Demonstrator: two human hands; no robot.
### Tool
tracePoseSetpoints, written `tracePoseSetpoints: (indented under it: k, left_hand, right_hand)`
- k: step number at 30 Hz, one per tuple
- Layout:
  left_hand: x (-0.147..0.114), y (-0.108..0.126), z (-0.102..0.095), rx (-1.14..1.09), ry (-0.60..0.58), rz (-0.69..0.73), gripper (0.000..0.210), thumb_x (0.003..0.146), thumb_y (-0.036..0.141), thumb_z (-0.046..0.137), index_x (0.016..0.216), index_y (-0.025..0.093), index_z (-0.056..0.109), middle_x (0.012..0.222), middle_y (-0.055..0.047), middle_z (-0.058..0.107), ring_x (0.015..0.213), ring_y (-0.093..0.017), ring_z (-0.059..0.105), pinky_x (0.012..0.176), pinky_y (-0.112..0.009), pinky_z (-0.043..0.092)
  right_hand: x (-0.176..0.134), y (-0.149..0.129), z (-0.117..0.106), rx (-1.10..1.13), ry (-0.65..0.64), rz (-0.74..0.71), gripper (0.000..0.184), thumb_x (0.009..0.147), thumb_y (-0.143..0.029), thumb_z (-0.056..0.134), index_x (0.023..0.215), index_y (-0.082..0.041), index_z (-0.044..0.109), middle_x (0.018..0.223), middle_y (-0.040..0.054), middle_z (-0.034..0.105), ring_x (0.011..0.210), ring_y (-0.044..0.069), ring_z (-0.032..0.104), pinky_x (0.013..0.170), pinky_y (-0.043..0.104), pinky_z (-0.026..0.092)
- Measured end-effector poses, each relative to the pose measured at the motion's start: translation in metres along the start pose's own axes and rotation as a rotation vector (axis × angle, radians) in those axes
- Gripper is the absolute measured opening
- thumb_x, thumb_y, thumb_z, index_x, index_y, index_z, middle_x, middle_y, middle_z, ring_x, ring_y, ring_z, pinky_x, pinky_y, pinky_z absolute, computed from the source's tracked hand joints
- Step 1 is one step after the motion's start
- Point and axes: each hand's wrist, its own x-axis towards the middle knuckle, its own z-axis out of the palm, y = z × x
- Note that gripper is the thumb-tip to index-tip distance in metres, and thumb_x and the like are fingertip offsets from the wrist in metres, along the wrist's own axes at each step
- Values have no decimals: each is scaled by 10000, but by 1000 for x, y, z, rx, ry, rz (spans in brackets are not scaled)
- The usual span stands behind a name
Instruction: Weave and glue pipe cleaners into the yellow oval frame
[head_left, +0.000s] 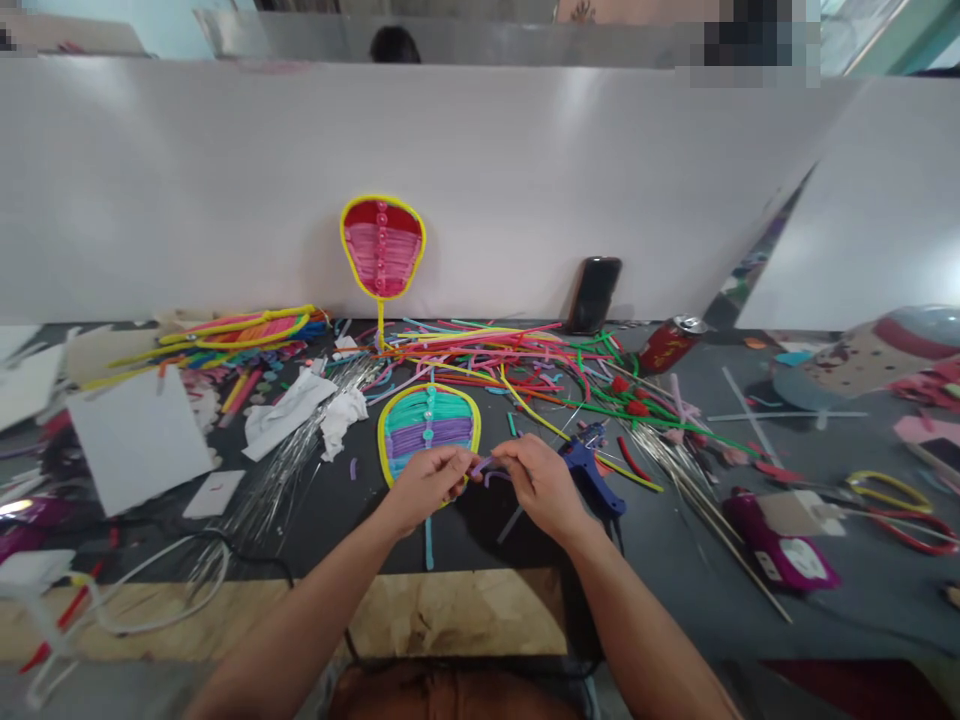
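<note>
Between my two hands is a short purple pipe cleaner. My left hand pinches its left end, and the fingers of my right hand close on the other end. Under and behind my left hand lies a fan-shaped piece of pipe cleaners, with a yellow rim, teal, purple and blue bands and a blue stem; its lower part is partly covered. A blue glue gun rests just right of my right hand. Near my fingers, a clear glue stick lies on the dark table.
A pink and red fan leans against the white partition. Loose pipe cleaners pile up behind my hands. A phone and a red can stand at the back right. White paper and thin wires lie left.
</note>
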Motion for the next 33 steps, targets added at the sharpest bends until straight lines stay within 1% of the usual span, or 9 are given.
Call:
tracePoseSetpoints:
  k: [3, 7, 11, 13, 16, 19, 23, 30, 33]
  left_hand:
    - [0, 3, -2, -73, 5, -31, 431, 763, 540, 565, 884, 142, 678, 769, -49, 673, 505, -72, 465, 482, -193, 354]
    - [1, 3, -3, -118, 218, -13, 382, 710, 454, 624, 938, 148, 644, 814, -51, 680, 548, -83, 495, 526, -205, 399]
    - [2, -3, -4, -92, 302, 15, 340, 680, 421, 631, 883, 148, 638, 730, -23, 651, 546, -96, 513, 526, -212, 420]
    - [1, -5, -4, -46, 289, 21, 334, 681, 417, 629, 878, 148, 645, 671, -6, 623, 533, -101, 515, 513, -212, 423]
    - [-1, -8, -3, 34, 227, 26, 353, 713, 424, 609, 926, 149, 665, 646, 3, 610, 513, -102, 522, 494, -210, 424]
    - [-4, -9, -2, 39, 100, 7, 346, 742, 442, 597, 912, 153, 685, 652, 4, 606, 492, -92, 523, 478, -206, 426]
    - [-8, -11, -1, -109, -53, -106, 331, 724, 464, 637, 783, 140, 668, 469, 52, 497, 399, -65, 438, 406, -175, 358]
    - [-7, -12, 3, -388, -80, -167, 314, 634, 414, 732, 694, 133, 608, 445, 63, 496, 362, -46, 399, 376, -169, 333]
    - [-6, -9, 3, -392, -72, -149, 305, 660, 415, 704, 659, 136, 579, 454, 57, 505, 359, -44, 402, 380, -172, 343]
  right_hand:
    - [2, 8, -4, -83, -23, -21, 187, 903, -149, 463, 947, -214, 633, 838, 42, 685, 794, 183, 583, 782, 335, 465]
    - [4, 20, -16, -334, 34, 48, 167, 861, -190, 552, 971, -225, 671, 1087, 80, 640, 1001, 244, 505, 881, 409, 415]
    - [0, 18, -14, -482, -168, 136, 65, 801, -280, 655, 843, -249, 694, 992, 60, 643, 969, 258, 489, 805, 398, 410]
    - [-3, 15, -7, -548, -308, 177, 59, 770, -286, 692, 805, -240, 684, 962, 57, 647, 947, 269, 491, 749, 392, 405]
    - [-3, 13, 1, -569, -373, 146, 21, 798, -204, 657, 778, -204, 652, 955, 61, 648, 924, 255, 497, 742, 382, 408]
    - [0, 11, 3, -448, -325, 1, 80, 849, -124, 570, 819, -180, 617, 919, 63, 649, 877, 215, 507, 790, 359, 421]
    - [2, 3, 0, -340, -205, -84, 144, 893, -124, 490, 820, -186, 598, 813, 60, 652, 794, 210, 513, 750, 348, 431]
    - [2, -8, -2, -287, -82, -124, 178, 902, -140, 477, 806, -209, 610, 753, 44, 653, 742, 198, 526, 726, 342, 440]
    - [0, -7, 1, -271, -56, -143, 167, 903, -140, 484, 934, -209, 633, 801, 49, 676, 750, 196, 551, 728, 344, 457]
